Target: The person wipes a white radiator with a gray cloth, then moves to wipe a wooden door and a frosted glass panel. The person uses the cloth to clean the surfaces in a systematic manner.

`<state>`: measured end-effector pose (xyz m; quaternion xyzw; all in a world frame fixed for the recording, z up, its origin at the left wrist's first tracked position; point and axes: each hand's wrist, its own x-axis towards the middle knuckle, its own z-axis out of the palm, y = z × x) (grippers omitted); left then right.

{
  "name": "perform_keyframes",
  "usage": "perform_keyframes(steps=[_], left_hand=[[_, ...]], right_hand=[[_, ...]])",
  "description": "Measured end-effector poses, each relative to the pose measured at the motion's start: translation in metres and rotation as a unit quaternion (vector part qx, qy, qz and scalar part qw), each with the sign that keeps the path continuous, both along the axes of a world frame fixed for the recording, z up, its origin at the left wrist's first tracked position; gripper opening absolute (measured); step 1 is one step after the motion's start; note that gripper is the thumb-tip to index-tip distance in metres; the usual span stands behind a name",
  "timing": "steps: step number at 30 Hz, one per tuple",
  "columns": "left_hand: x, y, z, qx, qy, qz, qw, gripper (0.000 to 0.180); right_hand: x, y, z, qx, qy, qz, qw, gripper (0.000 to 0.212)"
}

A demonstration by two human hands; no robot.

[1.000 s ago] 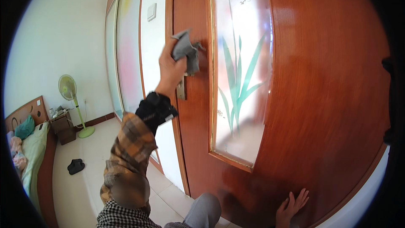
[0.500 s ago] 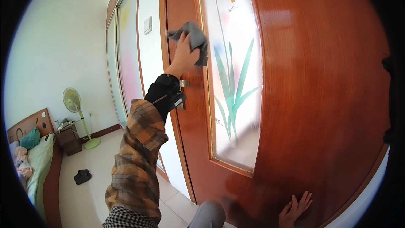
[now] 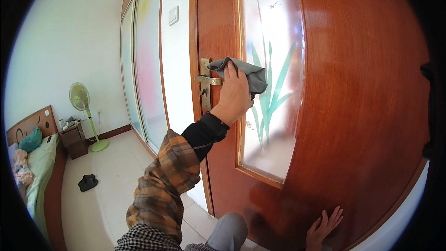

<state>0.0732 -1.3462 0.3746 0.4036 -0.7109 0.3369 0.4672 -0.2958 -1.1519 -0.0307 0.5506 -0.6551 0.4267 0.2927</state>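
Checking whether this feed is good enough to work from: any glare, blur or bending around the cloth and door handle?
Head view: sharp at the left hand, grey cloth and brass door handle; bright backlight washes out the frosted glass panel; soft sheen on the wooden door; fisheye bends the door edges, and the corners are black.

I see no packages here. No labels or signs either. No screens stand anywhere around me.

Left arm: plaid flannel sleeve [image 3: 162,190] in orange, brown and grey checks; black ribbed inner cuff [image 3: 204,132] at the wrist. Small black-and-white check fabric [image 3: 146,241] at lower edge. Grey trouser leg [image 3: 227,232]. Left hand [image 3: 232,95] and right hand [image 3: 323,227] bare, ungloved.
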Motion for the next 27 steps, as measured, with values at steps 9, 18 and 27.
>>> perform_keyframes(steps=[9, 18, 27], left_hand=[[0.009, -0.014, -0.043, 0.024, 0.118, -0.117, 0.986, 0.078], [0.051, -0.009, -0.209, 0.143, 0.172, -0.111, 0.968, 0.066], [0.039, -0.033, -0.135, 0.009, 0.087, -0.191, 0.978, 0.082]], right_hand=[[-0.001, 0.004, 0.002, 0.006, 0.002, 0.004, 1.000, 0.035], [0.001, 0.004, 0.004, -0.002, 0.016, 0.015, 1.000, 0.039], [0.001, 0.000, 0.003, -0.003, 0.030, -0.015, 0.999, 0.033]])
